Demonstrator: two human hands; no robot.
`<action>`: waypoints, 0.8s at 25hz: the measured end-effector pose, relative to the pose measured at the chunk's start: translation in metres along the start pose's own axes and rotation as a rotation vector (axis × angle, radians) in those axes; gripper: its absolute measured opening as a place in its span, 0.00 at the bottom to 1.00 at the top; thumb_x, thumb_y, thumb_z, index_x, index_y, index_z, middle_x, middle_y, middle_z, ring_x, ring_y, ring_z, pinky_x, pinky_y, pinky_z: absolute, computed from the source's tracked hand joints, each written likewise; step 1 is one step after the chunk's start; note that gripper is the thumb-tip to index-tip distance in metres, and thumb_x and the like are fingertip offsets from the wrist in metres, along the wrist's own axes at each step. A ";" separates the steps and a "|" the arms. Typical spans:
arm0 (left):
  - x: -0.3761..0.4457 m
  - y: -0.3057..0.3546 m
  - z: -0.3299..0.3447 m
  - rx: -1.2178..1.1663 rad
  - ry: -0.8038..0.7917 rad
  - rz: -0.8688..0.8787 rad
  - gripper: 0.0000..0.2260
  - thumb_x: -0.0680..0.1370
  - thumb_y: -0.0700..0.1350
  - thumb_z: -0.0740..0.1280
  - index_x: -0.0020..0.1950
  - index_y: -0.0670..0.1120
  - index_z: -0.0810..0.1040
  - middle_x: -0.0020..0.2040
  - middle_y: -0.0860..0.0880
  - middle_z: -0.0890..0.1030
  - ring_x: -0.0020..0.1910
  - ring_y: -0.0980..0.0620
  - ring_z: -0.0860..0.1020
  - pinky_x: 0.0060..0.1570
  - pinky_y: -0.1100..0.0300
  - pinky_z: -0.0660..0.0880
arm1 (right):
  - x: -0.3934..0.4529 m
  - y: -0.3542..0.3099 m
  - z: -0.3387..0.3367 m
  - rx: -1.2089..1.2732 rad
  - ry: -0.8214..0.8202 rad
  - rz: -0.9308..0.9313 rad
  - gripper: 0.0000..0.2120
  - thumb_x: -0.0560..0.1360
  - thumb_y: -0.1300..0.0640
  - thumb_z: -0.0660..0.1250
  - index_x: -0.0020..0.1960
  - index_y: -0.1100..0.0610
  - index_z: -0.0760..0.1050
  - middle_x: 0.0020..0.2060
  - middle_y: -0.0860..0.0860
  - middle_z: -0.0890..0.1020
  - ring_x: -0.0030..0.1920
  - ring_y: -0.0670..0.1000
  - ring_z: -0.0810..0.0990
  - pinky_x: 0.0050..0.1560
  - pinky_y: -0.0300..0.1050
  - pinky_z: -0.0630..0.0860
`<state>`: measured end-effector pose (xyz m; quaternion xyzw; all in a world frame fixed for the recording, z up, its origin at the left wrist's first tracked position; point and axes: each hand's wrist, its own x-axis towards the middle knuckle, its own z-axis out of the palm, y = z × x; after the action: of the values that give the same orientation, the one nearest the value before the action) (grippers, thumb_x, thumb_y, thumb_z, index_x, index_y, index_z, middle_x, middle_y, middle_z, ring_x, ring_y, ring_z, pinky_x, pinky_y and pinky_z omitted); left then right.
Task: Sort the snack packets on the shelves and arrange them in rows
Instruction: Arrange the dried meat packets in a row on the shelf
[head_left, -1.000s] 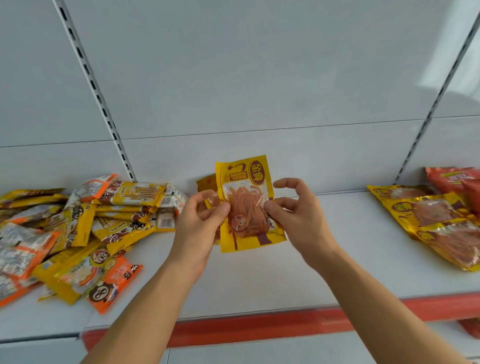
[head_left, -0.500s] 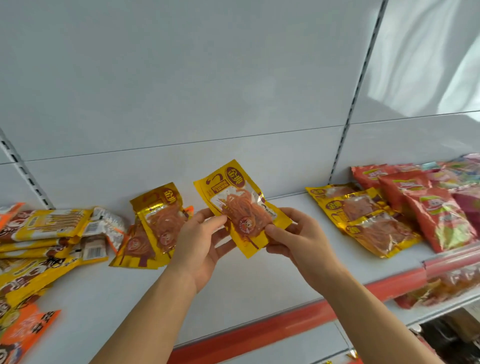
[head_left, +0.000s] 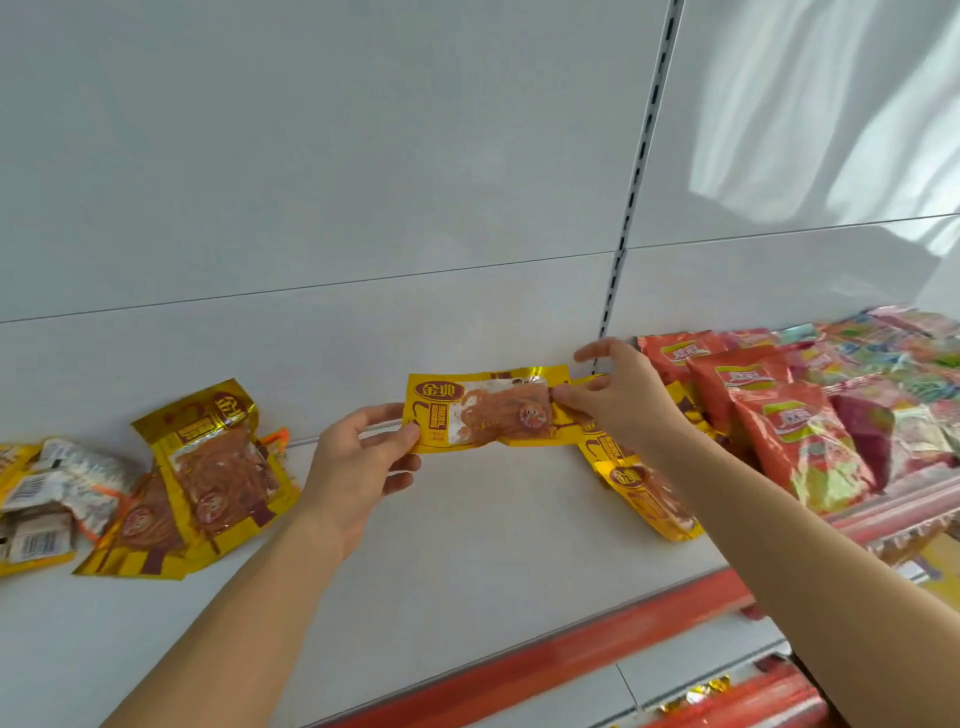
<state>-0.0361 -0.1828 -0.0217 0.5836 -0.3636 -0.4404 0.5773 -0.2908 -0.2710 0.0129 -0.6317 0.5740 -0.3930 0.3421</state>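
Observation:
A yellow snack packet (head_left: 485, 413) with a clear window over reddish strips hangs sideways above the white shelf (head_left: 467, 545). My left hand (head_left: 358, 457) pinches its left end and my right hand (head_left: 618, 395) pinches its right end. To the left, two matching yellow packets (head_left: 218, 467) lie overlapped on the shelf. A row of the same yellow packets (head_left: 644, 493) lies at the right, partly hidden by my right forearm.
Red packets (head_left: 800, 441) and mixed colourful ones (head_left: 909, 374) fill the shelf section at the right. White and yellow packets (head_left: 47, 499) are heaped at the far left. A slotted upright (head_left: 636, 171) divides the white back panel. A red strip (head_left: 545, 665) edges the shelf front.
The packet turned from tilted upright to lying sideways and travelled right, toward the yellow row. The view swung right as well, so the left heap slid out of frame.

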 end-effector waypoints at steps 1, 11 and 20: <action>0.006 -0.003 0.003 0.075 0.040 0.040 0.07 0.78 0.38 0.72 0.54 0.44 0.78 0.37 0.47 0.84 0.28 0.54 0.77 0.33 0.59 0.74 | 0.012 0.000 0.000 -0.064 0.009 -0.016 0.21 0.70 0.53 0.79 0.57 0.51 0.72 0.38 0.51 0.84 0.36 0.50 0.84 0.35 0.46 0.78; 0.026 -0.029 0.024 0.734 0.195 0.260 0.13 0.72 0.47 0.78 0.38 0.47 0.74 0.34 0.53 0.81 0.33 0.54 0.76 0.34 0.58 0.68 | 0.069 0.032 0.025 -0.500 -0.109 -0.166 0.17 0.71 0.46 0.78 0.46 0.51 0.72 0.41 0.51 0.82 0.44 0.56 0.81 0.44 0.53 0.80; 0.025 -0.037 0.027 0.947 0.219 0.315 0.14 0.74 0.53 0.76 0.38 0.50 0.72 0.34 0.55 0.78 0.37 0.52 0.76 0.35 0.57 0.69 | 0.068 0.044 0.040 -0.584 0.009 -0.244 0.15 0.71 0.47 0.76 0.44 0.52 0.72 0.38 0.50 0.79 0.41 0.56 0.78 0.35 0.46 0.67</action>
<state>-0.0557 -0.2134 -0.0596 0.7620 -0.5442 -0.0712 0.3436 -0.2735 -0.3441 -0.0369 -0.7655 0.5841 -0.2527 0.0941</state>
